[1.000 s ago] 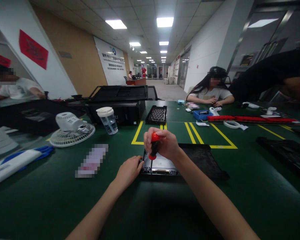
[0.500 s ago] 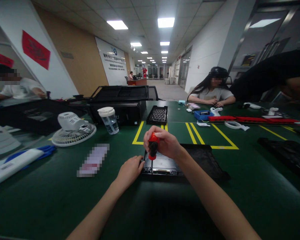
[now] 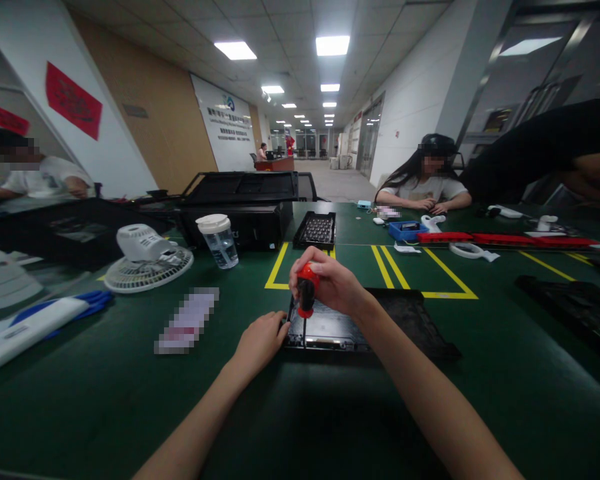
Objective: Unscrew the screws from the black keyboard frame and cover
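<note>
A red and black screwdriver (image 3: pixel 307 293) stands upright in my right hand (image 3: pixel 330 280), with the fingers wrapped round its handle. Its shaft points down to the near left part of a flat black panel (image 3: pixel 405 323) on the green table; the contact at the tip is too small to make out. My left hand (image 3: pixel 263 337) rests at the panel's left edge with its fingers close together, gripping that edge. Along the panel's near side runs a shiny metal strip (image 3: pixel 323 343).
Left of my hands are a blurred flat object (image 3: pixel 187 321), a white fan (image 3: pixel 147 267) and a lidded cup (image 3: pixel 219 241). A black tray of small parts (image 3: pixel 316 229) lies beyond. Another black panel (image 3: pixel 575 310) is at the right. Other people sit or lean around the table.
My right hand and the screwdriver handle have shifted very slightly, with the grip kept. My left hand stays at the panel's edge.
</note>
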Demonstrator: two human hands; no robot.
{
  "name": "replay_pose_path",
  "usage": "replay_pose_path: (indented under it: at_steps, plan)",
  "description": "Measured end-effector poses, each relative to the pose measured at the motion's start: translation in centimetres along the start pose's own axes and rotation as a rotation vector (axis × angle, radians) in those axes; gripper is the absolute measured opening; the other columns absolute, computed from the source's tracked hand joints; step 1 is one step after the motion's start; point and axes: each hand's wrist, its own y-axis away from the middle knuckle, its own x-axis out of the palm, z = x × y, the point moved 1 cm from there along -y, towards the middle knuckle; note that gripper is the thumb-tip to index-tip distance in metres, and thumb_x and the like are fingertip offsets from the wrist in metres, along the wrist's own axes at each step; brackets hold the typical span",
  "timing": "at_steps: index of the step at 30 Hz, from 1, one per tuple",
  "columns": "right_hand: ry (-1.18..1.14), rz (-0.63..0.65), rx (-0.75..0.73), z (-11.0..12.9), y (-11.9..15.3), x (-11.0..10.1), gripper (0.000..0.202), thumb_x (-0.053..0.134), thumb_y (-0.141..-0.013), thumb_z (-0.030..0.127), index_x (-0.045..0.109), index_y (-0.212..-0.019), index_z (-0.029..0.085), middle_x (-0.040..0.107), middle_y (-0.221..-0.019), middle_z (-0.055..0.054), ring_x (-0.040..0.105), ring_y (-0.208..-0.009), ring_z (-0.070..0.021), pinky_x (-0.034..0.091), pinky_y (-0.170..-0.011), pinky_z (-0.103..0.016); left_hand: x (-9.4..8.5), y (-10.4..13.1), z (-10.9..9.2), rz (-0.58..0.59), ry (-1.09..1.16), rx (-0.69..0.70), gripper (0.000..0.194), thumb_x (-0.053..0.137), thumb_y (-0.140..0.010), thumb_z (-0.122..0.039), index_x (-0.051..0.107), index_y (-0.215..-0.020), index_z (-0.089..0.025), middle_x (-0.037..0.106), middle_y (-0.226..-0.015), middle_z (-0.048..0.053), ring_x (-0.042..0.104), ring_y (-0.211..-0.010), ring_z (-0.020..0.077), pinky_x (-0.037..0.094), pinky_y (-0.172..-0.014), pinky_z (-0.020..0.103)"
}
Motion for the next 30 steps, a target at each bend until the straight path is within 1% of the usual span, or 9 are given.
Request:
replay_pose_path:
  at_steps: [5,9,15,20,30]
  plan:
    - [0.002,-0.02,0.017,-0.1,0.0,-0.1,0.011,0.049,-0.078,0.025,0.05,-0.085,0.017,0.059,-0.078,-0.003,0.056,-0.067,-0.0138,0.047,-0.064,-0.03,-0.1,0.0,-0.1,0.012,0.005,-0.009,0.031,0.037,-0.087,-0.032,0.056,-0.109,-0.021,0.062,-0.107,0.008,0.056,-0.101,0.0204,0.041,-0.085,0.029]
    - [0.009,-0.021,0.021,0.0,0.1,-0.2,0.01,0.049,-0.079,0.023,0.051,-0.087,0.016,0.059,-0.079,-0.003,0.057,-0.069,-0.0135,0.049,-0.064,-0.03,-0.2,0.0,-0.1,0.006,0.005,-0.002,0.031,0.037,-0.087,-0.033,0.056,-0.109,-0.021,0.062,-0.107,0.008,0.056,-0.1,0.0199,0.041,-0.085,0.028]
    - [0.031,-0.036,0.033,0.3,0.3,-0.2,0.01,0.05,-0.08,0.021,0.051,-0.089,0.016,0.059,-0.081,-0.003,0.059,-0.072,-0.0136,0.051,-0.067,-0.031,0.3,-0.2,0.3,-0.001,0.007,0.019,0.032,0.036,-0.087,-0.034,0.056,-0.109,-0.02,0.061,-0.107,0.008,0.057,-0.099,0.0192,0.041,-0.085,0.028]
    - [0.103,-0.067,0.036,0.6,0.3,-0.3,0.009,0.053,-0.08,0.021,0.051,-0.087,0.016,0.06,-0.08,-0.002,0.06,-0.068,-0.0125,0.052,-0.065,-0.031,0.8,-0.4,0.8,-0.034,0.015,0.062,0.033,0.036,-0.087,-0.034,0.055,-0.109,-0.021,0.061,-0.106,0.008,0.057,-0.097,0.0184,0.041,-0.084,0.028]
    - [0.242,-0.158,0.038,1.4,0.3,-0.3,0.008,0.054,-0.079,0.02,0.05,-0.085,0.015,0.06,-0.078,-0.001,0.059,-0.063,-0.011,0.053,-0.062,-0.029,0.6,-0.3,0.6,-0.017,0.03,0.033,0.033,0.037,-0.087,-0.035,0.056,-0.109,-0.021,0.061,-0.107,0.008,0.057,-0.098,0.0191,0.041,-0.084,0.028]
